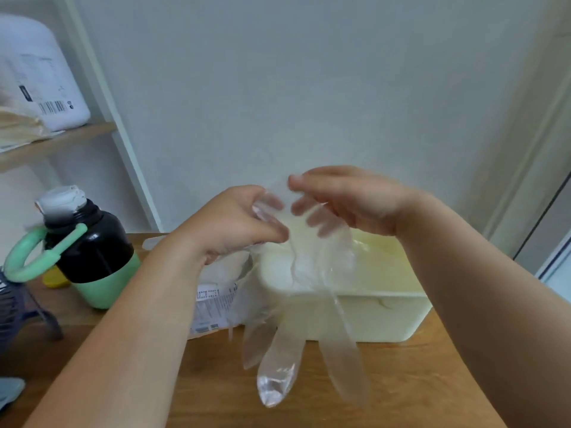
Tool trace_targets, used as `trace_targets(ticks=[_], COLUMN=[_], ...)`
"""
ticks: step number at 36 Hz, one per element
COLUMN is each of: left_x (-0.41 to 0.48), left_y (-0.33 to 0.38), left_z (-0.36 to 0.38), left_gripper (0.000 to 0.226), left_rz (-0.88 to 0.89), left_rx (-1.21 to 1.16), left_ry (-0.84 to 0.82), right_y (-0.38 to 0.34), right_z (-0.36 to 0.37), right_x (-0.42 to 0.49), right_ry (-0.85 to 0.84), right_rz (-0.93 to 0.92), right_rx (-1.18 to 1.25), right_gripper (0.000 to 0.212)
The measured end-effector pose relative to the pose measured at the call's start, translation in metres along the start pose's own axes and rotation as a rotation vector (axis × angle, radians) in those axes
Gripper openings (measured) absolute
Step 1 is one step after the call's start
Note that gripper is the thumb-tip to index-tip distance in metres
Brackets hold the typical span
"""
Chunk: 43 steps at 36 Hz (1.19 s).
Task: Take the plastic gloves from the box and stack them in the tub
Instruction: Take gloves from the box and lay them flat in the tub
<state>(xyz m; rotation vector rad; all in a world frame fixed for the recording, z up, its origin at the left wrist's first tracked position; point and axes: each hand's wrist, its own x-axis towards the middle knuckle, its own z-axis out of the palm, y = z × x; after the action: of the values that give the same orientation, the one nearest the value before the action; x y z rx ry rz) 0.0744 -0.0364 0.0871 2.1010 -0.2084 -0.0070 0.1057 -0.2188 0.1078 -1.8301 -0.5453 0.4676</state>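
Clear plastic glove (309, 267) hangs cuff-up, long axis vertical, pinched at the cuff by left hand (234, 220) and right hand (349, 202); the tub (386, 316) lies just beneath and behind, nearer the right hand.

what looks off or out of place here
Nothing looks spilled or broken. The clear plastic glove is just not stacked yet: left hand and right hand pinch its cuff, its fingers dangling before the cream tub.
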Motion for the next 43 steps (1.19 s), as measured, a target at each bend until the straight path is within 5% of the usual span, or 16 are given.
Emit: trace_targets(ticks=[5, 10, 13, 18, 20, 24, 29, 34, 36, 39, 43], left_x=[0.000, 0.003, 0.003, 0.006, 0.009, 0.015, 0.029, 0.038, 0.033, 0.030, 0.031], left_y=[-0.001, -0.020, -0.033, -0.029, -0.023, -0.005, 0.018, 0.019, 0.018, 0.010, 0.004], left_z=[-0.003, -0.003, 0.003, 0.018, 0.014, 0.006, 0.012, 0.027, 0.038, 0.056, 0.073], left_gripper=[0.043, 0.068, 0.083, 0.009, 0.013, 0.014, 0.027, 0.064, 0.060, 0.049, 0.063], left_rz=[0.036, 0.036, 0.007, -0.043, -0.010, 0.008, 0.016, 0.147, 0.282, 0.292, -0.058], left_rx=[0.030, -0.753, -0.892, -0.684, -0.563, -0.187, 0.140, 0.863, 0.936, 0.812, 0.826], left_ry=[0.009, 0.091, 0.032, 0.098, 0.112, -0.050, -0.168, 0.283, 0.343, 0.060, -0.429], right_y=[0.002, 0.007, 0.009, 0.019, 0.020, 0.012, 0.008, 0.030, 0.044, 0.065, 0.085], right_z=[0.011, 0.012, 0.009, -0.001, -0.012, -0.032, -0.030, -0.033, -0.038, -0.045, -0.051], right_x=[0.001, 0.001, 0.002, -0.002, -0.009, -0.023, -0.017, -0.012, -0.012, -0.012, -0.012], right_ry=[0.037, 0.075, 0.146, 0.128, 0.005, -0.206, 0.114, 0.374, 0.482, 0.533, 0.543], right_rz=[0.009, -0.080, -0.120, -0.018, 0.036, 0.144, 0.230, 0.251, 0.290, 0.453, 0.562], right_rx=[-0.122, 0.470, 0.778, 0.486, 0.412, 0.390, -0.023, 0.130, 0.054, -0.220, -0.542], right_gripper=[0.005, 0.022, 0.024, 0.017, 0.021, 0.072, 0.005, 0.010, 0.016, 0.010, 0.017])
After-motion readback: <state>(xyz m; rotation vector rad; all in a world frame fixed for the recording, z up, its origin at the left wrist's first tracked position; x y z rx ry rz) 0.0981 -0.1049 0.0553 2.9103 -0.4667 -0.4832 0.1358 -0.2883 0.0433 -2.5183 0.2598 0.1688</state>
